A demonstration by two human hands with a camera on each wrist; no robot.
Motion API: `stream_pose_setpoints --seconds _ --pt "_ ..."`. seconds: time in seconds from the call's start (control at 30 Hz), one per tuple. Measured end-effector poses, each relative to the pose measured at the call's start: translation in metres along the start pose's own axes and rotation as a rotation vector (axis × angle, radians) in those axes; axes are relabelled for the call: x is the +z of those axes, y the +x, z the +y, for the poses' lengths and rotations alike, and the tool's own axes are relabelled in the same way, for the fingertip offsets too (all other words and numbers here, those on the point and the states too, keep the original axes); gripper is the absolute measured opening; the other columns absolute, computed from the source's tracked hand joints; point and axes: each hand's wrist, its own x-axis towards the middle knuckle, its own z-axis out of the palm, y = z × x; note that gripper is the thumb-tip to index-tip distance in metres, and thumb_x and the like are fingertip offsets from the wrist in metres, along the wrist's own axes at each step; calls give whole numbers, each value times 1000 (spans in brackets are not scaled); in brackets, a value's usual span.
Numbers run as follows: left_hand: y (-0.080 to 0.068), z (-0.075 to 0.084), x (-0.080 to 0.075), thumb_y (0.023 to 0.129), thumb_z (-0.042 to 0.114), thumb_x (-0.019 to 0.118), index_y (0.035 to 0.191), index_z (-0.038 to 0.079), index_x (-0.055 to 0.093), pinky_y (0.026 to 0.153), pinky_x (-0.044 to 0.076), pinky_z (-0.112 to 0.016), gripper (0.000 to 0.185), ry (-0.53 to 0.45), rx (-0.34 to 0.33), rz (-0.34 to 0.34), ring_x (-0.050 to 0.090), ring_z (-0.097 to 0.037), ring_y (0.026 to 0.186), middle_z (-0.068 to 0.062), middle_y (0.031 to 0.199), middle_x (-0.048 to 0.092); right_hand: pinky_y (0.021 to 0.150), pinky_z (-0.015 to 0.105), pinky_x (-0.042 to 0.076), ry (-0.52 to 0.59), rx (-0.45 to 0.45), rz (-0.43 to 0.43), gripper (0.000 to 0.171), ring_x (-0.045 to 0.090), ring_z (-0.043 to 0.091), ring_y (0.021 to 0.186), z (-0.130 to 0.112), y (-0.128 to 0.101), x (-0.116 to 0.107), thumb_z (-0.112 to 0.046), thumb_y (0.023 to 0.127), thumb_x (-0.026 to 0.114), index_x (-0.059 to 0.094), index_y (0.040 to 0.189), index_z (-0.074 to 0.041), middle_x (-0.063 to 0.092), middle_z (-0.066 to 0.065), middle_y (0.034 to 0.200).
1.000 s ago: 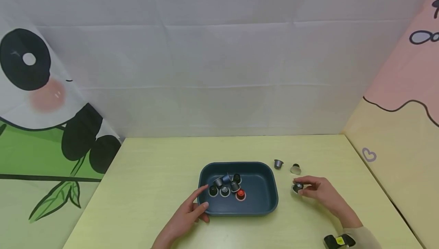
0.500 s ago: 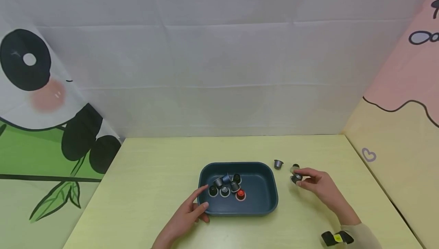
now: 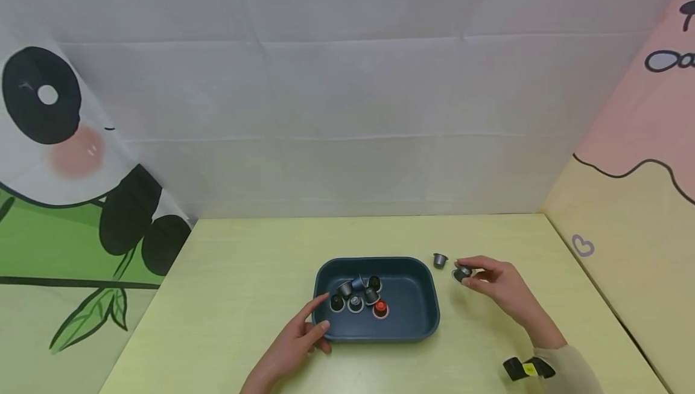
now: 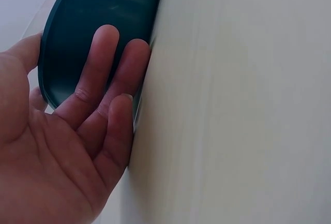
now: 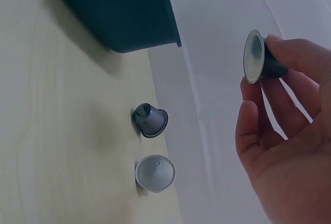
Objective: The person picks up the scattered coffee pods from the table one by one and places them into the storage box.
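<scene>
In the head view, my right hand (image 3: 491, 279) pinches a dark coffee capsule (image 3: 463, 273) between thumb and fingers, right of the blue tray (image 3: 409, 335). The right wrist view shows the pale foil lid of this capsule (image 5: 253, 57) turned to the left, above the table. My left hand (image 3: 295, 339) holds the tray's left end, thumb and index finger over the rim. Its other fingers lie against the outer wall of the tray (image 4: 67, 38) in the left wrist view. Several capsules, one a red capsule (image 3: 380, 308), sit in the tray's left half.
On the table (image 3: 244, 261), a grey capsule (image 3: 440, 260) lies close to the tray's back right corner. The right wrist view has a pale-lidded capsule (image 5: 155, 173) beside it, covered by my right hand in the head view. A white sheet (image 3: 347, 110) hangs behind.
My right hand has moved away from me and a little left with the capsule, passing over the pale-lidded one. The left hand and the tray stay in place.
</scene>
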Motion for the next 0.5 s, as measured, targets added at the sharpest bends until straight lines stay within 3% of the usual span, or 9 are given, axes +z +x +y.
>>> stream_pose_setpoints --seconds 0.5 --pt "-3 3 0 104 26 54 157 21 30 67 45 -28 58 -2 -9 3 67 -29 72 -16 76 71 77 25 52 -15 -103 -45 32 65 19 88 -16 20 5 -1 88 74 69 120 1 69 14 113"
